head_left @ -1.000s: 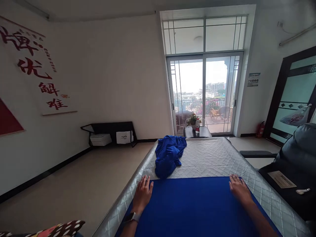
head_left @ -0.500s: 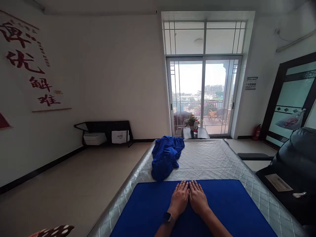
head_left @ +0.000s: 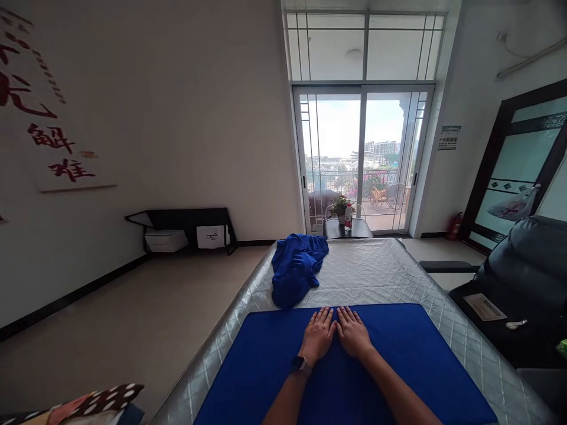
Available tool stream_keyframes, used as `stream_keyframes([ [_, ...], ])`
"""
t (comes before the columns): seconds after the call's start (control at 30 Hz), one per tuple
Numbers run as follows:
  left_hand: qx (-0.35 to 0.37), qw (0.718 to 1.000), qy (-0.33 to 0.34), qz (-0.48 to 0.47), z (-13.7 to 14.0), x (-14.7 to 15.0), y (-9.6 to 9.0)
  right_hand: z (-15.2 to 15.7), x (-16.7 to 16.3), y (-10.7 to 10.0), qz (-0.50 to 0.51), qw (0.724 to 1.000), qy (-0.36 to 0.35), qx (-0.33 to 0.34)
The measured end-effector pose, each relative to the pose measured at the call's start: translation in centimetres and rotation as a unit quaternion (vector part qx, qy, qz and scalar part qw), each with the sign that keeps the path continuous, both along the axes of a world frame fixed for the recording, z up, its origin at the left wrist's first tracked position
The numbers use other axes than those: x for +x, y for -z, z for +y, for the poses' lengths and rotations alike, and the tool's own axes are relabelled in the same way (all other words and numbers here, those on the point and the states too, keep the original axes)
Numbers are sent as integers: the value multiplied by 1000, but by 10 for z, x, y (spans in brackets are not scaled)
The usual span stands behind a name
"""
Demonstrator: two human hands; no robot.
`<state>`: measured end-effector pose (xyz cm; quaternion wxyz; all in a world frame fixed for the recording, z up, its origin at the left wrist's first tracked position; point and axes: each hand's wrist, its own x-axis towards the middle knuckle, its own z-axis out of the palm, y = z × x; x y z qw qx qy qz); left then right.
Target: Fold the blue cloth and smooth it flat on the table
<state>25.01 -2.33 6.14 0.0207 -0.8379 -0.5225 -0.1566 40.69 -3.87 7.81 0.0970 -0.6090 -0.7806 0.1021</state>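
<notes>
Rests L hand (head_left: 318, 336) & R hand (head_left: 353, 334) flat, outstretched, gripping nothing, on blue mat (head_left: 266, 360) over silver quilted cover (head_left: 367, 271); has bunched blue cloth (head_left: 295, 271) nr mat's far L corner.

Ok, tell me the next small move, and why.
Probably slide the left hand and right hand apart along the flat cloth: they lie palm-down side by side near the middle of its far edge, with cloth spreading to both sides.

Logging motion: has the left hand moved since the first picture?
Yes, rightward: against the flat blue cloth, the left hand went from the far left corner to near the middle.
</notes>
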Motion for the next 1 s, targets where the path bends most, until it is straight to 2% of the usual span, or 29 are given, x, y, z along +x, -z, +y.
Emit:
stream_keyframes([
  [0.1, -14, 999, -21, 28, 2, -25, 1, -1, 20, -2, -9, 1000, 2, -8],
  [0.17, -20, 998, -33, 44, 4, -48, 5, 0, 46, -1, -20, 1000, 18, -10],
  [0.27, -29, 997, -52, 54, 9, -91, 11, -1, 105, 6, -44, 996, 75, -1],
  [0.4, -53, 993, -93, 43, 13, -158, 17, -9, 192, 16, -73, 986, 144, 48],
  [0.5, -66, 987, -138, 40, 16, -201, 18, -13, 235, 21, -78, 981, 170, 57],
  [0.6, -55, 977, -202, 34, 19, -226, 21, -6, 254, 30, -84, 975, 193, 65],
  [0.7, -41, 969, -242, 20, 24, -234, 28, 4, 261, 45, -97, 970, 216, 63],
  [0.83, -54, 968, -245, 21, 30, -237, 39, 10, 269, 63, -102, 971, 201, 77],
  [1.0, -46, 971, -232, 27, 29, -243, 42, 11, 277, 70, -113, 971, 191, 88],
])
